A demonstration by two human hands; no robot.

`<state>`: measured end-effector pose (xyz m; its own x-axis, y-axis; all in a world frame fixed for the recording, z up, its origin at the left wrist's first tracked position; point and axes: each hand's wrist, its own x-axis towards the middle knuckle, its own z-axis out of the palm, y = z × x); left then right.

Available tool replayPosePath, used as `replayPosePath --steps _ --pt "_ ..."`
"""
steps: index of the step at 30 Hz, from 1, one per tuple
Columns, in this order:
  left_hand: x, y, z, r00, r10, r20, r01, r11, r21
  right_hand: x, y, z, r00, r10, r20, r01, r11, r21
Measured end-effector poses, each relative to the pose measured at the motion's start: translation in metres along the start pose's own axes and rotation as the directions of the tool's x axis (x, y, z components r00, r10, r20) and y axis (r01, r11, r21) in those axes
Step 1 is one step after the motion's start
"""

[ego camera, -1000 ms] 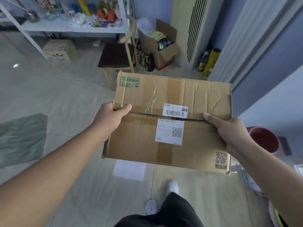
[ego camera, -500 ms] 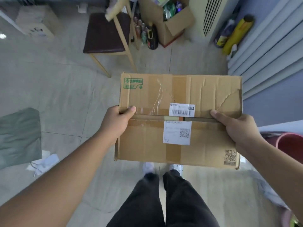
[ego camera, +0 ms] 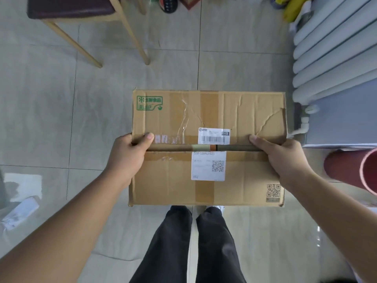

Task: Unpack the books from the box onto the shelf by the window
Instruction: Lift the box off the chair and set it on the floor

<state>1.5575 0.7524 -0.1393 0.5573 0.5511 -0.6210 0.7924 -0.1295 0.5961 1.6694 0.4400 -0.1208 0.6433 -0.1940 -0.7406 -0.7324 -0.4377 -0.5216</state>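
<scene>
Person's legs (ego camera: 195,242) are standing right under the box (ego camera: 207,148), which is being carried at about waist level over the tiled floor (ego camera: 51,119), not resting on anything. Left hand (ego camera: 127,155) is gripping the box's left edge, thumb hooked on top at the flap seam; right hand (ego camera: 285,158) is gripping the right edge the same way, thumb on the far flap. Flaps are sitting nearly shut with a thin gap along the middle, book spines (ego camera: 216,148) showing through it. Risks: cardboard is creased and torn near the right thumb, so the flap could be giving way under the load; grip is on the edges only, bottom unsupported as far as I can tell, so books might be dropping through. Red bucket (ego camera: 350,168) is sitting near the right forearm, easy to be bumping. Farther out, chair (ego camera: 81,17) legs and floor clutter are posing trip hazards. Shelf is not in view.
</scene>
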Motion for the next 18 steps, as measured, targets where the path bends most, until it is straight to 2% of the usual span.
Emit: replayPosePath --steps 6,10,14,18 --pt "0.048 -0.034 0.041 1.000 -0.020 -0.005 0.020 0.998 0.065 0.062 0.038 0.028 1.000 0.013 -0.023 -0.013 1.000 -0.025" --pt "0.072 -0.053 0.061 0.999 -0.014 0.042 0.008 0.992 0.129 0.094 0.068 0.043 0.999 0.029 -0.024 -0.031 0.998 -0.054" --pt "0.073 -0.064 0.064 0.999 0.012 0.038 -0.019 0.980 0.198 0.097 0.084 0.045 0.999 -0.020 -0.044 0.017 0.997 -0.069" --pt "0.067 -0.060 0.064 0.999 0.018 0.040 -0.025 0.984 0.174 0.092 0.084 0.042 0.999 -0.028 -0.026 0.026 0.996 -0.085"
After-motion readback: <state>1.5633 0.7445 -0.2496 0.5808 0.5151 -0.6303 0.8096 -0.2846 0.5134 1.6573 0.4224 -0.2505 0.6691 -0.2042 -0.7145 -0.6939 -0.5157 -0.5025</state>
